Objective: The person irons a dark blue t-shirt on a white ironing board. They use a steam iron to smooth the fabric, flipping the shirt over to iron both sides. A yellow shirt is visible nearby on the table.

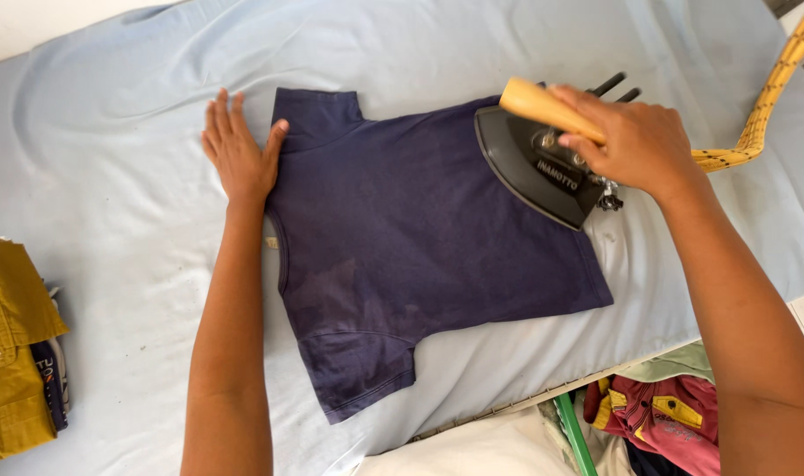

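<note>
- Navy T-shirt (419, 229) lies flat on the sheet-covered worktop (111, 194).
- Right hand (635, 141) fingers clenched round the iron (534, 167) handle at the shirt's hem end.
- Left hand (239, 154) released, flat at the neckline.
- Risk: lingering iron could scorch; cord (772, 97) could snag.

Folded mustard clothes (10, 353) at left edge — pink-red garment pile (666, 419), green bar (571, 432) below pale-blue sheet (111, 176).

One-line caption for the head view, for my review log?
Right hand presses a black iron on a navy T-shirt; left hand lies flat at its collar edge.
</note>
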